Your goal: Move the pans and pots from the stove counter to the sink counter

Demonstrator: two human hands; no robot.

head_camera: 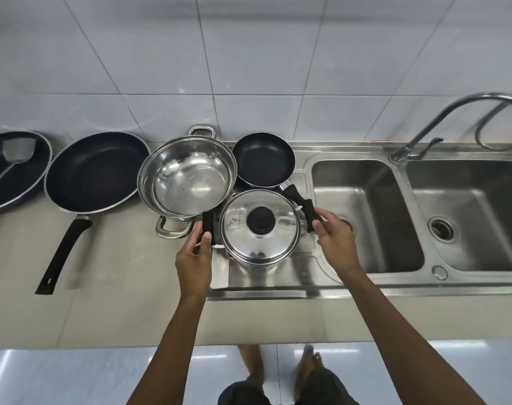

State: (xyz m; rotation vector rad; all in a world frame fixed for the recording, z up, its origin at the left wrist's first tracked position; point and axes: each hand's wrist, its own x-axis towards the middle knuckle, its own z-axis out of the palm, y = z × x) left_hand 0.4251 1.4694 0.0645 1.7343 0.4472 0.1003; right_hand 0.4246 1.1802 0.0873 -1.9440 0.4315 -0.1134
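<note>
The lidded pot [260, 229], a small polished steel one with a domed lid and a round black knob, sits on the ribbed steel drainboard [266, 276] of the sink surface, just left of the near basin [365, 217]. The left hand [194, 258] has its fingers curled on the pot's black left handle, and the right hand [335, 233] pinches the black right handle; whether each grip is firm or already loosening I cannot tell. I judge this to be the placing step for this pot: it looks set down, so the next move calls for letting go of both handles cleanly and drawing back without nudging the neighbours. Those crowd close: the open steel pot [187, 176], shiny and wide with looped metal handles, stands just beside it at the back left, its near handle near the left hand, while the small dark nonstick pan [263, 160] lies behind, its black handle reaching to the pot's right side. Further left on the pale matte surface [117, 287] rest a large dark frying pan [96, 173] with a long black handle and another dark pan [15, 171] holding a metal spatula [13, 154].
</note>
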